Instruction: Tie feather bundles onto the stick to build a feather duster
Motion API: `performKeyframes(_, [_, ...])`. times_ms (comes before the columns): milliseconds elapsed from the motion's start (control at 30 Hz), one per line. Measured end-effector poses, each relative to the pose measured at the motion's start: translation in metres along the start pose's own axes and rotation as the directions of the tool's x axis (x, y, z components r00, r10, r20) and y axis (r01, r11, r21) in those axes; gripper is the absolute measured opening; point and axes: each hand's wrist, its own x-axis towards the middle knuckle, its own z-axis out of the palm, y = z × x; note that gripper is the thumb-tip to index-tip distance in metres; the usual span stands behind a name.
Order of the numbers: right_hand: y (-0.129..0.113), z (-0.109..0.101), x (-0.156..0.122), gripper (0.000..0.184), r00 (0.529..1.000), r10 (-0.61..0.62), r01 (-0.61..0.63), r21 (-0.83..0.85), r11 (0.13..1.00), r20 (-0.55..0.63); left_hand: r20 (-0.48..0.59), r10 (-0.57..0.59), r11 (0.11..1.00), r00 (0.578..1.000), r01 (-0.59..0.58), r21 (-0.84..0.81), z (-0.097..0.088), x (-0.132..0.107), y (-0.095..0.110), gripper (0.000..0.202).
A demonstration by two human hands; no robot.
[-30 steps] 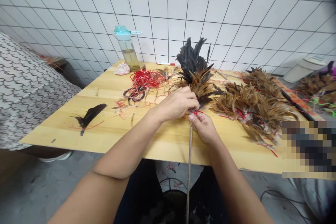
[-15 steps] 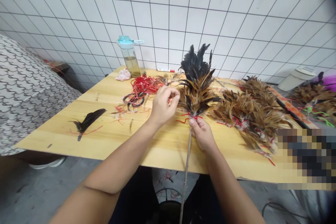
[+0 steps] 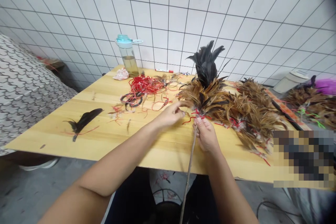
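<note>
My right hand [image 3: 206, 133] is closed around a thin wooden stick [image 3: 189, 171], just below the feathers bound to its upper end. This feather duster [image 3: 206, 91] has black plumes at the tip and brown ones lower down, with red string [image 3: 198, 113] wound at their base. Its stick slants down past the table edge between my knees. Close to the left of the binding is my left hand [image 3: 172, 113], fingers curled and thumb near the index finger. Whatever it pinches, if anything, is too small to make out.
Brown feather bundles [image 3: 252, 108] lie at right. A tangle of red string [image 3: 145, 85], black rings [image 3: 132, 100], a water bottle [image 3: 128, 57] and a marker [image 3: 164, 70] sit farther back. One black feather bundle [image 3: 85, 122] lies left. A person's patterned clothing [image 3: 28, 94] shows beside the table.
My left hand has come down and slightly right, toward the duster's binding. The feathered end has shifted right and turned, while my right hand keeps its grip on the stick.
</note>
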Motion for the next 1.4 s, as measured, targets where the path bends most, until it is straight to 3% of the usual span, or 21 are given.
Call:
performKeyframes(100, [-0.002, 0.002, -0.002, 0.047, 0.999, -0.031, 0.033, -0.057, 0.998, 0.033, 0.243, -0.055, 0.98, 0.968, 0.099, -0.171, 0.015, -0.005, 0.001, 0.037])
performKeyframes(200, [-0.006, 0.003, -0.003, 0.041, 0.993, -0.09, 0.103, -0.182, 0.978, 0.078, 0.318, -0.107, 0.972, 0.942, 0.165, -0.164, 0.019, -0.006, -0.001, 0.029])
performKeyframes(367, [-0.017, -0.009, 0.002, 0.036, 0.98, -0.189, 0.196, -0.47, 0.86, 0.064, 0.251, -0.065, 0.998, 0.966, 0.061, 0.021, 0.005, -0.005, 0.006, 0.025])
performKeyframes(500, [-0.027, -0.021, 0.006, 0.037, 0.961, -0.271, 0.226, -0.703, 0.674, 0.049, 0.128, 0.058, 0.963, 0.99, -0.09, 0.254, 0.002, -0.008, 0.017, 0.019])
performKeyframes(600, [-0.028, -0.022, 0.006, 0.034, 0.961, -0.276, 0.177, -0.838, 0.516, 0.033, 0.13, 0.172, 0.9, 0.976, -0.209, 0.383, 0.008, -0.011, 0.018, 0.016])
performKeyframes(700, [-0.023, -0.021, 0.005, 0.029, 0.964, -0.264, 0.136, -0.887, 0.442, 0.017, 0.145, 0.31, 0.836, 0.94, -0.342, 0.429, 0.016, -0.014, 0.015, 0.017])
performKeyframes(933, [-0.008, -0.021, 0.005, 0.034, 0.978, -0.203, 0.167, -0.787, 0.594, 0.055, 0.218, 0.411, 0.748, 0.885, -0.464, 0.474, 0.024, -0.017, 0.014, 0.02])
performKeyframes(1033, [-0.004, -0.023, 0.007, 0.038, 0.993, -0.115, 0.121, -0.488, 0.864, 0.042, 0.239, 0.393, 0.716, 0.888, -0.459, 0.525, 0.019, -0.015, 0.016, 0.022])
performKeyframes(1100, [-0.003, -0.025, 0.009, 0.041, 1.0, 0.018, -0.012, -0.249, 0.968, 0.02, 0.213, 0.372, 0.71, 0.903, -0.425, 0.562, 0.015, -0.013, 0.016, 0.021])
performKeyframes(1233, [-0.004, -0.026, 0.012, 0.043, 0.992, 0.126, -0.126, 0.0, 0.992, -0.013, 0.192, 0.355, 0.7, 0.915, -0.396, 0.594, 0.01, -0.012, 0.016, 0.019])
performKeyframes(1400, [0.0, -0.028, 0.012, 0.045, 0.994, 0.096, -0.095, 0.017, 0.995, -0.059, 0.188, 0.32, 0.731, 0.929, -0.368, 0.574, 0.009, -0.011, 0.014, 0.018])
